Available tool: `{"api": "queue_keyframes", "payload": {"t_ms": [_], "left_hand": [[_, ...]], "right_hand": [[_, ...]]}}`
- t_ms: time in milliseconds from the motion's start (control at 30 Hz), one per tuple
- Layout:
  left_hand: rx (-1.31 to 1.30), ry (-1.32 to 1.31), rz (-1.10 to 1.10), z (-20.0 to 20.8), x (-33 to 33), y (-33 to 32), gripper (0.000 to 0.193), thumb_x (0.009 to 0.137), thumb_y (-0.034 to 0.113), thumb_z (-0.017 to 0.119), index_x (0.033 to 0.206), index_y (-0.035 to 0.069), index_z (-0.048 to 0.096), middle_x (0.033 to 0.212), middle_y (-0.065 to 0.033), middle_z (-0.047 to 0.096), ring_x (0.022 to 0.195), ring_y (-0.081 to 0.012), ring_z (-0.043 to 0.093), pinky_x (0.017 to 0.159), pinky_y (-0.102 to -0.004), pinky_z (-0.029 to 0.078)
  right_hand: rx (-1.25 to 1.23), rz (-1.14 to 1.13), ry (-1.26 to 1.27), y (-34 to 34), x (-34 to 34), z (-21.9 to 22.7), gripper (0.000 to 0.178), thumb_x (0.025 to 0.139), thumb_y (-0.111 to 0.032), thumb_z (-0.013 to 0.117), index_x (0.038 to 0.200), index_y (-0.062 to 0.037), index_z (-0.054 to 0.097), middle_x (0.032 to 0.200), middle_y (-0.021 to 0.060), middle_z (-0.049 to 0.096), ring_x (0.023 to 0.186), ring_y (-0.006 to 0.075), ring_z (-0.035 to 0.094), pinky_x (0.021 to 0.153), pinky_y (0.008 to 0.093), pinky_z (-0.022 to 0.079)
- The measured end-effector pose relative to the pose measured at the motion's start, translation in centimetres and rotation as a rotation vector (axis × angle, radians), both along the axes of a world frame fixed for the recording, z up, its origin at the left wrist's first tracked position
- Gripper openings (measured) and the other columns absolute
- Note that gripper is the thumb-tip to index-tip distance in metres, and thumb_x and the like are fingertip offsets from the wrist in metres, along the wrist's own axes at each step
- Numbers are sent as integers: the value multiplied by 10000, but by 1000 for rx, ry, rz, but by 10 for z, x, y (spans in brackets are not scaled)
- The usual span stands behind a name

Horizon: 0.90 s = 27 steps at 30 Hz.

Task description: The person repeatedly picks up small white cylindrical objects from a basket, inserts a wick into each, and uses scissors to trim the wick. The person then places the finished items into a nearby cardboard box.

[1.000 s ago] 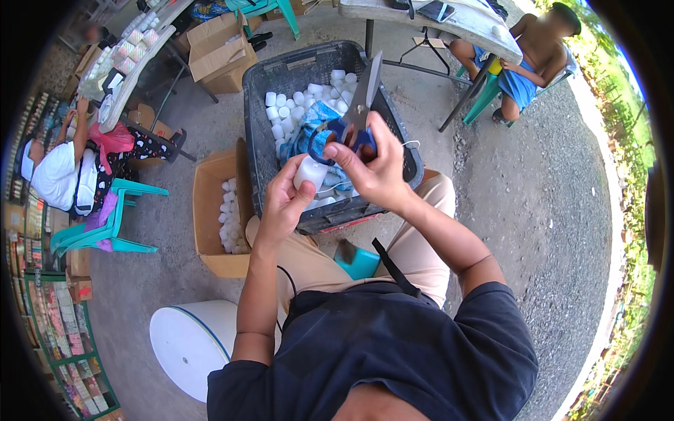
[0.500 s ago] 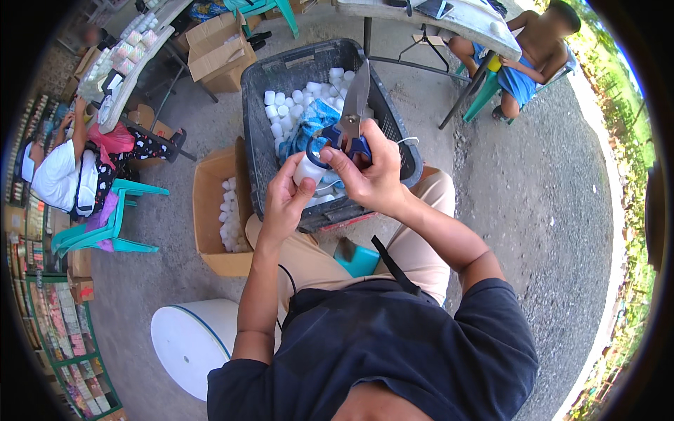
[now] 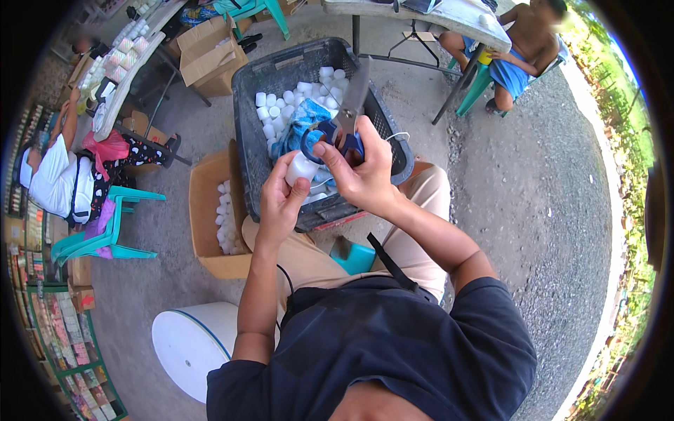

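My left hand point(image 3: 279, 200) is closed around a small white plastic container point(image 3: 300, 169), held tilted above the near part of a dark plastic crate point(image 3: 247, 151). My right hand point(image 3: 370, 172) grips a pair of scissors point(image 3: 353, 98) by its blue handles, blades pointing away from me. One handle loop overlaps the container's top; whether it touches or goes around it I cannot tell. Inside the crate lie several white containers point(image 3: 270, 112) and a blue patterned cloth point(image 3: 300, 125).
Left of the crate stands an open cardboard box point(image 3: 199, 242) with more white pieces. A round white tub point(image 3: 188, 354) sits by my left side. Tables point(image 3: 449, 17) stand farther off. One person point(image 3: 53, 179) sits at left, another point(image 3: 526, 49) at far right.
The view has shifted slightly, so the surroundings appear a little farther left. Both hands keep their grips. The scissors and container have changed angle slightly.
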<state>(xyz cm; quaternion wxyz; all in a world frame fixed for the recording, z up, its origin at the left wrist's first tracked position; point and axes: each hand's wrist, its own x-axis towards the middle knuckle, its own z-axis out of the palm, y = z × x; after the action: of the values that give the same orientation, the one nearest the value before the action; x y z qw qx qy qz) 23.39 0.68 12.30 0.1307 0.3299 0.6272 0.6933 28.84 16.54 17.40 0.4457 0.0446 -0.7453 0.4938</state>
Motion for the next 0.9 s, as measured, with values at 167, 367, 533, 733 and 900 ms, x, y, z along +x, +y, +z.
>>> {"api": "queue_keyframes", "payload": {"t_ms": [167, 367, 533, 733, 900], "left_hand": [[3, 73, 78, 7, 3, 8, 525, 898, 346, 648, 1239, -4, 458, 1049, -46, 543, 883, -91, 531, 731, -226, 461], [-3, 128, 176, 0, 5, 9, 505, 885, 363, 659, 1186, 8, 462, 1037, -52, 531, 886, -100, 534, 733, -235, 475], [19, 145, 231, -2, -1, 12, 500, 880, 356, 666, 1172, 7, 459, 1028, -56, 531, 860, -99, 540, 724, -235, 484], [-21, 128, 216, -23, -9, 6, 453, 900, 306, 651, 1180, 22, 436, 1010, -71, 561, 856, -118, 567, 699, -248, 483], [247, -532, 16, -17, -36, -4, 435, 963, 411, 495, 1266, 111, 409, 1242, -122, 574, 1061, -189, 572, 879, -325, 399]], "right_hand": [[-185, -5, 33, -1, 7, 5, 234, 849, -39, 682, 994, -9, 500, 760, 31, 633, 628, 36, 586, 512, 169, 425], [-342, 4, 99, -1, 3, 15, 226, 843, -79, 704, 950, -35, 510, 743, 9, 637, 532, -14, 467, 455, 154, 333], [-232, 15, -48, -10, 0, -5, 236, 836, -87, 713, 950, -36, 512, 772, 11, 609, 588, 6, 507, 482, 158, 357], [-65, -51, -96, -14, -8, -12, 242, 774, -68, 715, 894, -8, 514, 594, 119, 537, 501, 257, 541, 494, 327, 419], [-158, 158, -417, 25, -10, -28, 326, 828, -42, 616, 1124, -16, 484, 736, 123, 631, 653, 232, 624, 598, 317, 477]]}}
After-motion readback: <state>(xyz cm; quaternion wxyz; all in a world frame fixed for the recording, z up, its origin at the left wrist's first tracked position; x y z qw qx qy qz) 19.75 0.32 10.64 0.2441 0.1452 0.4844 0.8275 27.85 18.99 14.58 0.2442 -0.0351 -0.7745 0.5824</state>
